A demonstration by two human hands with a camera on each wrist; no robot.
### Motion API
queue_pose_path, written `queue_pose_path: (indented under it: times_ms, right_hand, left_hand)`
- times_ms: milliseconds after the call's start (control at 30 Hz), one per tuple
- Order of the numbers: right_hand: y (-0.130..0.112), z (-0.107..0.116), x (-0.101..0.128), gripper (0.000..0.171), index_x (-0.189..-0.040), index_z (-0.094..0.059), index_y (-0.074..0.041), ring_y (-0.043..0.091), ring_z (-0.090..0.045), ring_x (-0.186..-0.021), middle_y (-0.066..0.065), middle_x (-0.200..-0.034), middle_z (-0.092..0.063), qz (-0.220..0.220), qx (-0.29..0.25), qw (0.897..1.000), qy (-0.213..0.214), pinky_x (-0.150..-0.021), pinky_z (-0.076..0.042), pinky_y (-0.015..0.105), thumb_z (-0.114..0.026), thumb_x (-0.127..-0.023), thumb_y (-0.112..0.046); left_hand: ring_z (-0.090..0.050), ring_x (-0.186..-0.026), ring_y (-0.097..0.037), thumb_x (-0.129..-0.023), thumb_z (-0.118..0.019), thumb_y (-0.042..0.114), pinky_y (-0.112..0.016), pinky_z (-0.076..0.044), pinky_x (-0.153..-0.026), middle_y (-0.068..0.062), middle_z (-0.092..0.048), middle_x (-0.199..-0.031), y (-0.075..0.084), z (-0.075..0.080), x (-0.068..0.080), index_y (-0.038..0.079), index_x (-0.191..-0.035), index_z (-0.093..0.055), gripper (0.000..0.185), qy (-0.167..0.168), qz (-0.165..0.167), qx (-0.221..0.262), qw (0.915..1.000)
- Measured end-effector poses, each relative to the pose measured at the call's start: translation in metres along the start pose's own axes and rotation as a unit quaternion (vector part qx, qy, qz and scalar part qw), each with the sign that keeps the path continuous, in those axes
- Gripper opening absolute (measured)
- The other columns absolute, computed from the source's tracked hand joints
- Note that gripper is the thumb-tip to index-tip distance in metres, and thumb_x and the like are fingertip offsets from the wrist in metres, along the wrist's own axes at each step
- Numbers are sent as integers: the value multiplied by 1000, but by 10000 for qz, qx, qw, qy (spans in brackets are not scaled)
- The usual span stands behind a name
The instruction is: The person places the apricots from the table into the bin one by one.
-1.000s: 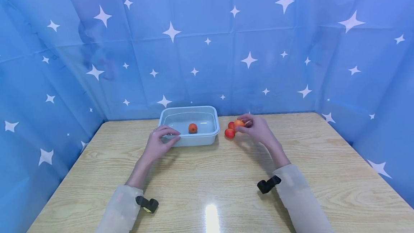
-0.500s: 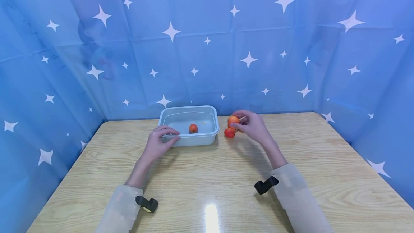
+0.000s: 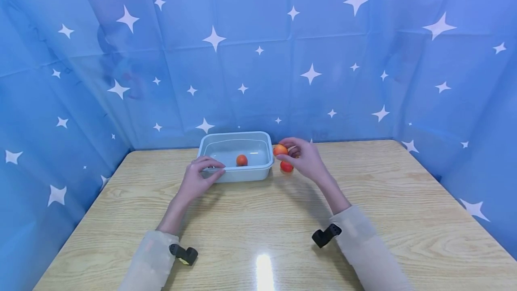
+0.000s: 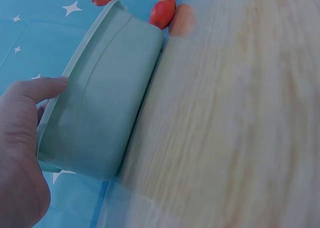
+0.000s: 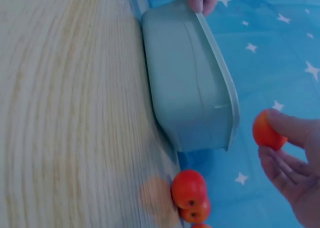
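A pale translucent plastic tub [image 3: 262, 172] stands at the back of the wooden table with one small orange-red fruit [image 3: 242, 160] inside. My left hand [image 3: 220, 169] grips the tub's front left rim, thumb outside [image 4: 37, 89]. My right hand [image 3: 288, 152] pinches another orange-red fruit [image 3: 279, 150] in the air, just off the tub's right rim [image 5: 231, 119]. In the right wrist view that fruit [image 5: 264, 131] sits between thumb and fingers. Red fruits [image 3: 286, 166] lie on the table below the hand, right of the tub, and the right wrist view shows two [image 5: 189, 188] touching.
The wooden table [image 3: 258, 219] is bounded at the back and both sides by a blue star-printed cloth [image 3: 258, 57]. A black wrist camera mount sits on each sleeve [image 3: 183, 254]. A light glare spot [image 3: 264, 271] lies near the front edge.
My right hand has lifted one fruit off the pile and carried it left, up to the tub's right rim. My left hand and the tub have stayed put.
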State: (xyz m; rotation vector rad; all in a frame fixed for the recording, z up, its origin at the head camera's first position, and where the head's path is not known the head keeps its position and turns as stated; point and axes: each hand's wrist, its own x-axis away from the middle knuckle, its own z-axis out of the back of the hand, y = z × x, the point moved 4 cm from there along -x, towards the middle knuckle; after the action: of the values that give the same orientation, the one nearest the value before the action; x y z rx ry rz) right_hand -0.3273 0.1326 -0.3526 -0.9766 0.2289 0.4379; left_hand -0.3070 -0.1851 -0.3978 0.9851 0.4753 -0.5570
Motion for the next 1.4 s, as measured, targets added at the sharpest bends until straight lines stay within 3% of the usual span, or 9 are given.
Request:
queue_pose_path:
  times_ms: [267,567,700,1033,1400]
  right_hand:
    - [-4,-10,0,39,-124,-67,-6,25,-66,-92,11,-116,-69,158,-57,9998,46,-83,-56,42,-81,-87,-11]
    - [-13,-22,1,39,-124,-69,-9,22,-67,-92,8,-114,-69,297,-63,9994,-140,-80,-57,39,-81,-87,-15]
    - [-13,-25,1,39,-126,-68,-8,23,-69,-94,12,-112,-70,395,-118,9989,-233,-82,-58,40,-79,-89,-12]
    - [-11,-23,-3,33,-123,-68,-2,26,-70,-94,16,-108,-71,442,-178,9987,-181,-84,-57,44,-75,-91,-7]
    - [-13,-17,-10,30,-120,-69,-2,22,-69,-92,9,-102,-71,463,-124,9988,100,-85,-57,35,-75,-93,-12]
  left_hand:
    - [-64,-97,-21,-85,-82,7,-41,-45,-91,1,-72,-94,0,-1,-1,6,-95,-78,11,31,-144,7,9999]
    - [-63,-99,-20,-85,-82,9,-44,-44,-95,2,-72,-95,-2,-1,0,9,-95,-79,11,-10,74,86,9999]
    - [-63,-99,-21,-85,-82,9,-45,-43,-95,1,-72,-95,-2,-1,1,9,-96,-79,11,-7,83,126,9999]
    - [-63,-98,-20,-84,-83,6,-44,-42,-95,2,-72,-95,-1,-1,-1,8,-96,-79,12,-17,105,50,9999]
    - [-62,-99,-20,-83,-83,6,-45,-41,-96,2,-72,-95,-1,-1,0,10,-96,-78,14,-20,107,13,9999]
